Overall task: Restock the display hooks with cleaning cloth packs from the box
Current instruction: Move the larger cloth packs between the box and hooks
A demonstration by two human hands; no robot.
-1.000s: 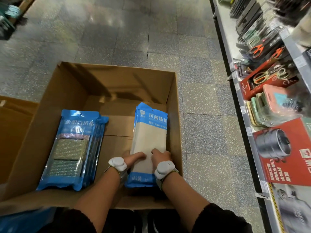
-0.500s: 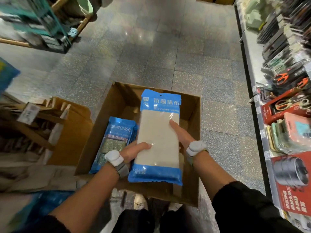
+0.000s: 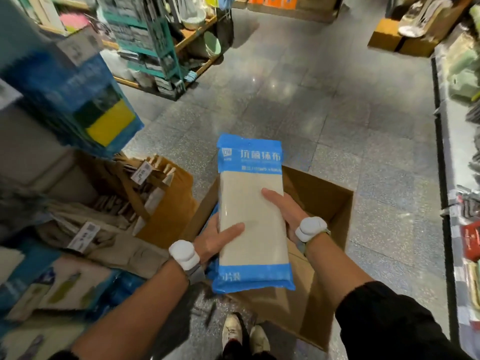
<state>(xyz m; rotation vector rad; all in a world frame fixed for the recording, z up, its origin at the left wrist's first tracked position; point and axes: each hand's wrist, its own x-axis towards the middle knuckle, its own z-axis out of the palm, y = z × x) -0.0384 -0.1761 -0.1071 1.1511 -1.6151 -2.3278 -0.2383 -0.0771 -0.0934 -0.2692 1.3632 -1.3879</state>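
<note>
A stack of blue-and-beige cleaning cloth packs [image 3: 250, 203] is held up in front of me, above the open cardboard box [image 3: 332, 203] on the floor. My left hand [image 3: 218, 236] grips the stack's left edge, thumb across the front and fingers hidden behind. My right hand [image 3: 283, 209] holds the right edge, thumb on the front face. Blue sponge packs [image 3: 78, 100] hang blurred on display hooks at the upper left. The box's inside is mostly hidden by the stack.
Paper bags with price tags [image 3: 145, 188] fill a low bin at left. A shelf edge [image 3: 446, 178] with goods runs along the right. A teal rack [image 3: 155, 48] stands on the far left. Tiled floor [image 3: 311, 100] lies ahead; my shoes [image 3: 244, 331] are below.
Both hands have lifted the packs out of the box and raised them. My view has swung up and left, bringing the hanging display into sight.
</note>
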